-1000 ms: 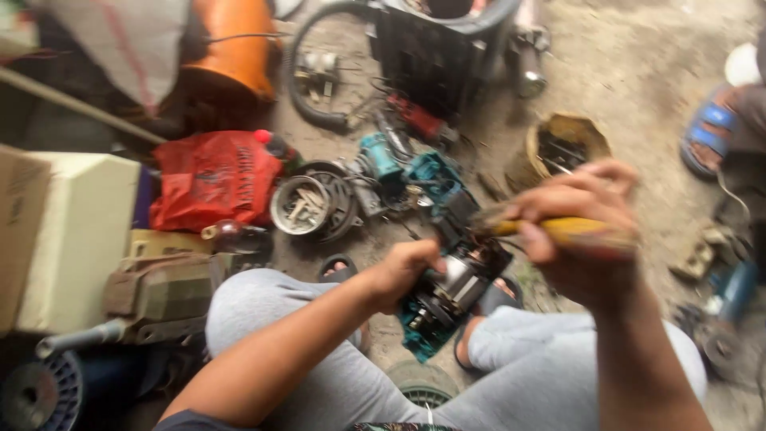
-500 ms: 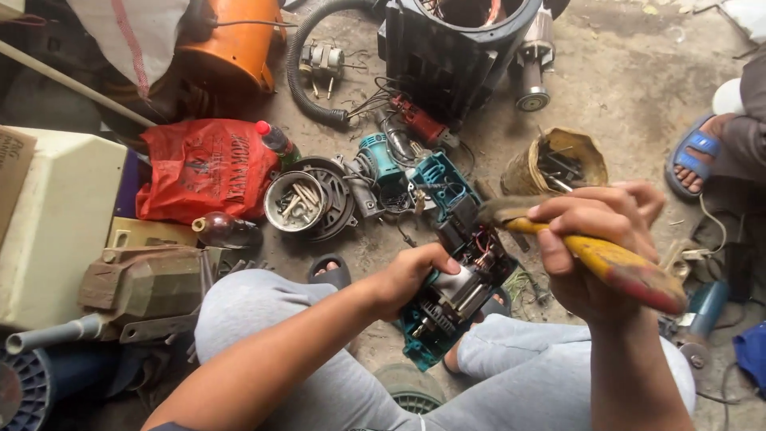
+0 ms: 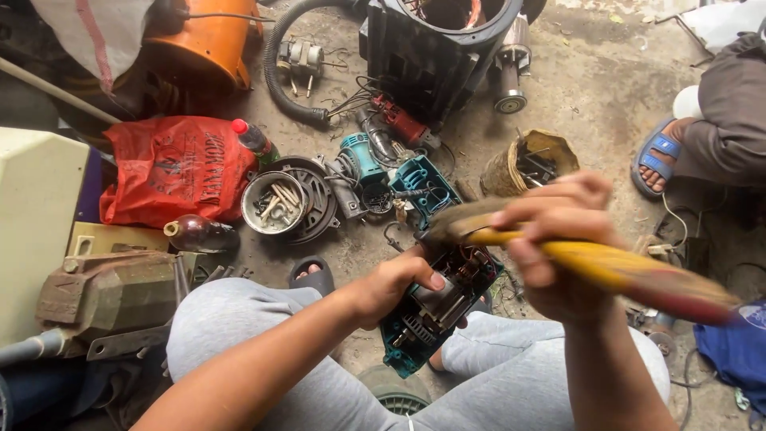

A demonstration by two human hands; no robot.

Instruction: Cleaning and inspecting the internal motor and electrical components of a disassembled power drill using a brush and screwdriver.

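Head view, seated person in grey trousers, concrete floor w/ scattered parts. Largest first: dark ribbed cast motor housing at top centre; orange metal drum top left; red plastic bag left of centre; rusty bench vise at lower left, beside the person's knee. Centre: opened teal power-tool body w/ exposed motor windings, lying between the knees, approx. below a separate teal housing shell on the floor. Round metal bowl of bolts sits right of the bag. Left hand closed on the opened tool's upper edge, thumb over the motor. Right hand closed around a yellow-handled paintbrush w/ red tip; bristles at the tool's top end, contact blurred, can't tell. Another person's foot in a blue sandal at right, well apart.
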